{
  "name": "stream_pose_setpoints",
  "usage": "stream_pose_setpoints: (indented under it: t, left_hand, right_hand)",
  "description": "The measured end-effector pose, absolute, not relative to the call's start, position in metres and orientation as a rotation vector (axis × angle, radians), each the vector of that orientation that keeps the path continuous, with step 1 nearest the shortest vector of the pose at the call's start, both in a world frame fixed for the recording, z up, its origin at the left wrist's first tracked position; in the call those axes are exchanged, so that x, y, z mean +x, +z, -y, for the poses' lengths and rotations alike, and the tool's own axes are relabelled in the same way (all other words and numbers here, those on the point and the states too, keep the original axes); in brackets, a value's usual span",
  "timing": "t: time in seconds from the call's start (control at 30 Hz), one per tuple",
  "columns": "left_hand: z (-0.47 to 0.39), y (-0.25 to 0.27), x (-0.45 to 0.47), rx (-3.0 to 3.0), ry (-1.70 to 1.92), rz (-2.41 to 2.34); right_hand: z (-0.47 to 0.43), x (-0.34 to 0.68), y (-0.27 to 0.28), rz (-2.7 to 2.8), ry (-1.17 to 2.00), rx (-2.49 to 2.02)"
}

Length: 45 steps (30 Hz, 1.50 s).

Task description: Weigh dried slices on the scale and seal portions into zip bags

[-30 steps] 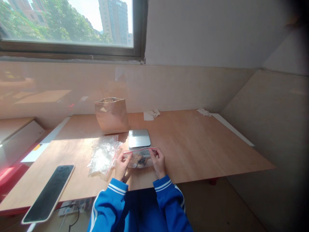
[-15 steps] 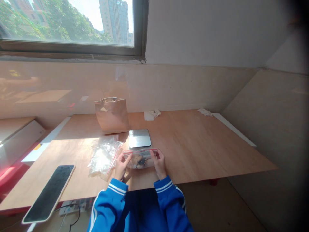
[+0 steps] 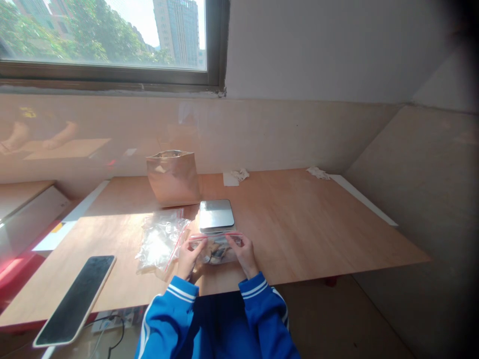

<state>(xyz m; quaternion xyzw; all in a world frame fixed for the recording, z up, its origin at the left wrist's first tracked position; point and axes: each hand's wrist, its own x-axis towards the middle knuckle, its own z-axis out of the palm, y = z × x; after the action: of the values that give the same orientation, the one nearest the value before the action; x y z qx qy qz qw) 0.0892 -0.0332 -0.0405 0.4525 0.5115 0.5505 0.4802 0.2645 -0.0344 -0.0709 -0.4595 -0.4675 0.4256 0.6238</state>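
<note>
A clear zip bag (image 3: 220, 255) with a red seal strip holds brown and dark pieces whose kind I cannot make out. My left hand (image 3: 190, 255) pinches its top left corner. My right hand (image 3: 244, 252) grips the strip toward the right end, thumb lying along it. Just beyond the bag sits a digital scale (image 3: 216, 214) with a bare silver plate. To the left of my left hand lies a pile of flat clear zip bags (image 3: 160, 240).
A brown foil pouch (image 3: 174, 179) stands open behind the pile. At the left front lies a phone (image 3: 77, 299), its end overhanging the table edge. Crumpled white paper (image 3: 239, 175) is at the back; cables (image 3: 119, 329) hang below.
My right thumb and fingers have slid left along the red strip, nearer my left hand. The bag has shifted slightly. My left hand has stayed nearly in place.
</note>
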Motion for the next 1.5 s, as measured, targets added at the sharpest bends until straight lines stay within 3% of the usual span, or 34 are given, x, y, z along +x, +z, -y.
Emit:
stream_pose_setpoints:
  t: [0.3,0.6,1.0,1.37,1.5]
  left_hand:
    - [0.030,-0.055,0.088,1.120,1.327,-1.279]
    - [0.037,-0.038,0.091,1.141,1.303,-1.239]
    - [0.037,-0.050,0.097,1.110,1.326,-1.248]
    - [0.037,-0.048,0.095,1.176,1.209,-1.115]
    - [0.036,-0.049,0.096,1.214,1.212,-1.130]
  right_hand:
    - [0.033,0.265,-0.070,1.091,0.919,-1.071]
    - [0.036,0.267,-0.065,1.085,1.102,-1.011]
    - [0.033,0.263,-0.073,1.106,1.038,-1.044]
    - [0.035,0.265,-0.072,1.131,1.189,-0.987]
    - [0.036,0.264,-0.073,1.176,1.086,-1.008]
